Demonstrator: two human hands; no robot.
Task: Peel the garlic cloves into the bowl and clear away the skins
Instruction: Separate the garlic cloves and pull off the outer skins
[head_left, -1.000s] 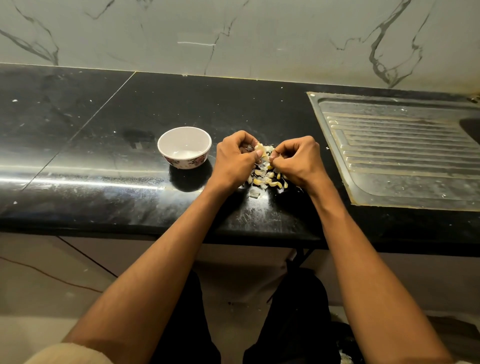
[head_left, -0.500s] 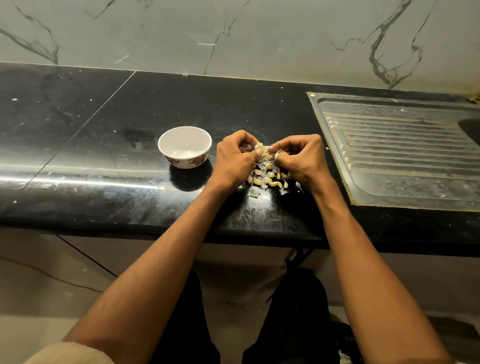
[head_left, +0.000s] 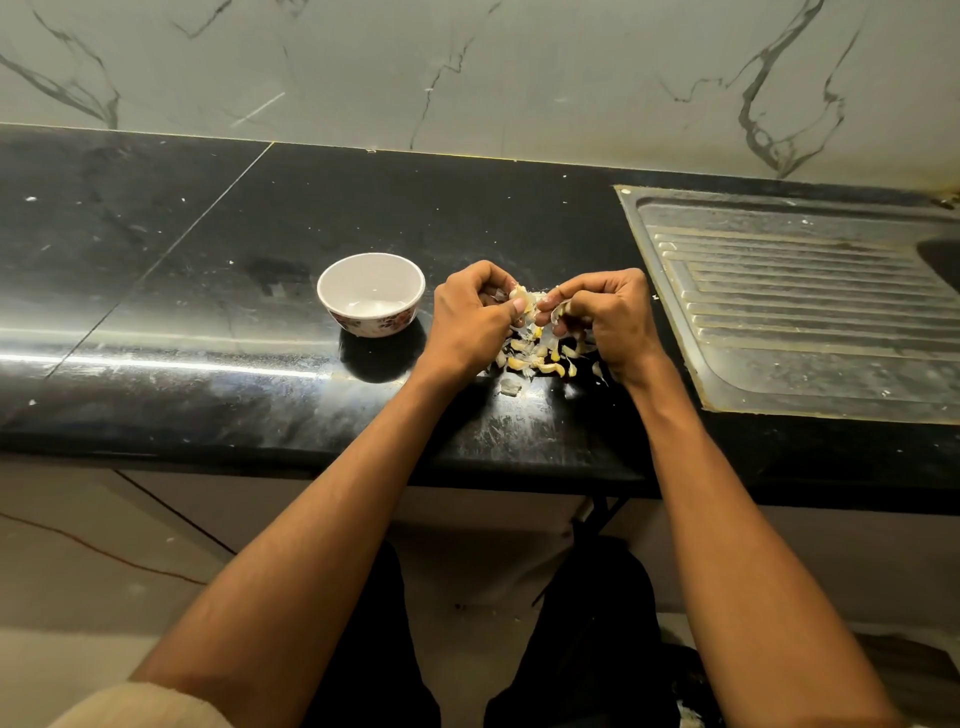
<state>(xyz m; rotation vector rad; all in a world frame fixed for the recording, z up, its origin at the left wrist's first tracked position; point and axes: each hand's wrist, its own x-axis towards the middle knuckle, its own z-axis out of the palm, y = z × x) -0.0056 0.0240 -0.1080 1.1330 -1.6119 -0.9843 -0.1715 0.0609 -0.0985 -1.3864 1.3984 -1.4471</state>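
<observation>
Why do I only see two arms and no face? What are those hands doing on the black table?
The camera sits on the person's head and looks down, so you see only their own arms. The left hand and the right hand meet over a black counter. Together they pinch a garlic clove and pull at its skin. Under them lies a little pile of garlic bits and skins. Beside the left hand stands a white bowl with flowers painted outside; it looks empty. On the right is a metal draining board of a sink.

Both hands, left hand (head_left: 470, 317) and right hand (head_left: 610, 312), pinch a garlic clove (head_left: 525, 301) above scattered skins (head_left: 540, 358) on the black desk (head_left: 208, 291), right of the bowl (head_left: 371, 292)
</observation>
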